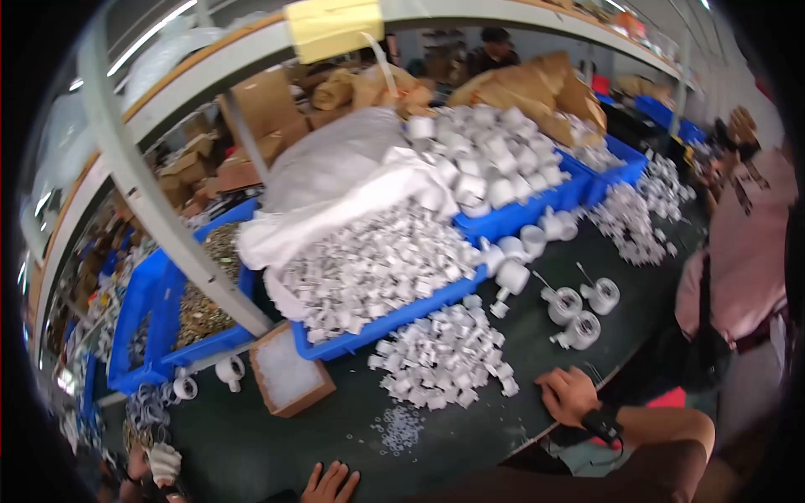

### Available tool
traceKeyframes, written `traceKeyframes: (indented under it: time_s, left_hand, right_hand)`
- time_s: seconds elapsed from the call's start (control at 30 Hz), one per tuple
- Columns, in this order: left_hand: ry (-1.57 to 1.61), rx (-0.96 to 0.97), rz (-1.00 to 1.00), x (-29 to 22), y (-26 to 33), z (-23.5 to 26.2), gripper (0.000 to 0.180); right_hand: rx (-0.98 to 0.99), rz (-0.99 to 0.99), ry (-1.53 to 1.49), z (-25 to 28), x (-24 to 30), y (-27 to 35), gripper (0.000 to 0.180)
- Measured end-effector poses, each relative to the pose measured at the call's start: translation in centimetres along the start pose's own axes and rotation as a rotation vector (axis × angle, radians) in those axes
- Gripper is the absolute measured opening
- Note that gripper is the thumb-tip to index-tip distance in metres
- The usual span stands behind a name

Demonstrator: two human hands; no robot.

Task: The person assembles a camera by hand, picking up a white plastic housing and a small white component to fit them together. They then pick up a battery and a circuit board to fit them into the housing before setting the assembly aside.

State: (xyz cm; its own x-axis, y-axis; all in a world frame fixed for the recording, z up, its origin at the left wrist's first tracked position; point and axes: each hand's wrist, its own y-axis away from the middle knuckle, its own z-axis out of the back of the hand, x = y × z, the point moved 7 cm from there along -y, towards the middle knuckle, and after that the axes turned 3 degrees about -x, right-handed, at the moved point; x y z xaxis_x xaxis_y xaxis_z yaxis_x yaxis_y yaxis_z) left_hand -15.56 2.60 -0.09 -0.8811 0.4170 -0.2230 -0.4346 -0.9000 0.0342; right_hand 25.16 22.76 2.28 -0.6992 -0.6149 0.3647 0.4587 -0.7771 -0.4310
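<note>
Our right hand [568,394] rests flat and empty on the worktop [251,444] at four o'clock, close to the white parts [444,356], while our left hand [331,484], fingers spread, holds nothing at six o'clock.

My one head-worn fisheye view looks steeply down and forward over a dark green worktable [251,436], close enough that heaped blue plastic bins [511,220] fill the middle; straight shelf edges bow near the rim.
</note>
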Motion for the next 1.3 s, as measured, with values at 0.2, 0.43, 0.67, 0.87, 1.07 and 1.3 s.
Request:
traceKeyframes:
  time_s: [0.2,0.43,0.67,0.87,1.07,1.3]
  left_hand:
    - [-0.022,0.036,0.014,0.2,-0.8,-0.2,0.085]
    - [-0.116,-0.018,0.064,0.5,-0.2,-0.7,0.085]
    - [-0.103,-0.053,0.115,-0.1,-0.8,0.5,0.081]
    - [-0.115,-0.176,0.331,-1.5,-0.8,1.3,0.080]
    - [-0.182,-0.325,0.724,-2.5,0.3,0.0,0.092]
    - [0.213,-0.434,0.540,-6.5,-3.3,3.2,0.077]
  right_hand:
    - [-0.202,-0.153,-0.211,1.6,-1.4,0.4,0.019]
    - [-0.586,-0.214,0.143,8.1,-5.7,-1.3,0.033]
    - [-0.247,-0.482,0.089,3.7,-11.4,-6.2,0.062]
    - [0.006,-0.557,0.126,3.1,-12.3,-8.3,0.066]
    - [-0.271,-0.391,-0.680,5.6,-7.8,-9.3,0.050]
    - [0.212,-0.281,-1.067,0.1,7.5,-3.8,0.071]
